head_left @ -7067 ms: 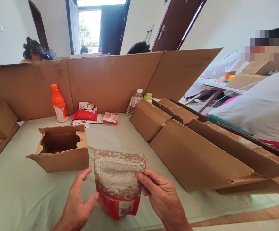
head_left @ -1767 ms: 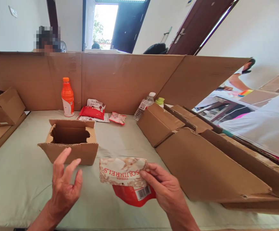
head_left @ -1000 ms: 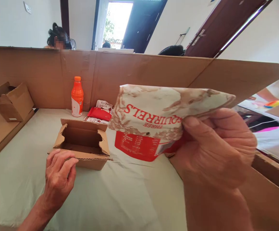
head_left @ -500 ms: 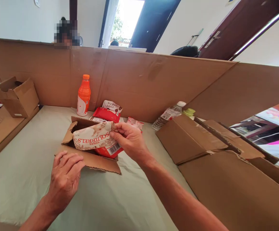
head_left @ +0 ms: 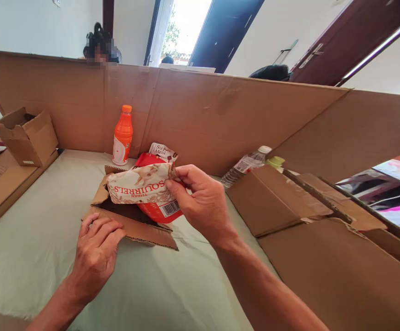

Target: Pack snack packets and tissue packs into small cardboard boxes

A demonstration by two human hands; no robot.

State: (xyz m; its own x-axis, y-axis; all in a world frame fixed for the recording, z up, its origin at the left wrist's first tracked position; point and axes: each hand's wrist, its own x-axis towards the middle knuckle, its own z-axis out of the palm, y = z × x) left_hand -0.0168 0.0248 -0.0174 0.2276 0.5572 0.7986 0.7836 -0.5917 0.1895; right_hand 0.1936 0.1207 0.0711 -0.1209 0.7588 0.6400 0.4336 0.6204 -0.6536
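My right hand (head_left: 201, 202) pinches a folded red-and-cream snack pouch (head_left: 143, 192) printed "SQUIRRELS" and holds it over the mouth of a small open cardboard box (head_left: 134, 225). The pouch's lower red end dips into the box opening. My left hand (head_left: 96, 253) rests with curled fingers against the box's near left flap. The box sits on a pale green table cover (head_left: 30, 239).
An orange drink bottle (head_left: 122, 135) and red snack packs (head_left: 153, 155) stand behind the box, against a tall cardboard wall (head_left: 220, 115). A water bottle (head_left: 244, 164) and flat cardboard boxes (head_left: 282, 202) lie at right. Another small box (head_left: 27, 138) sits far left. A person's head shows beyond the wall.
The right hand brought the pouch from close to the camera down to the box mouth. The left hand came to the box's front flap and stays there.
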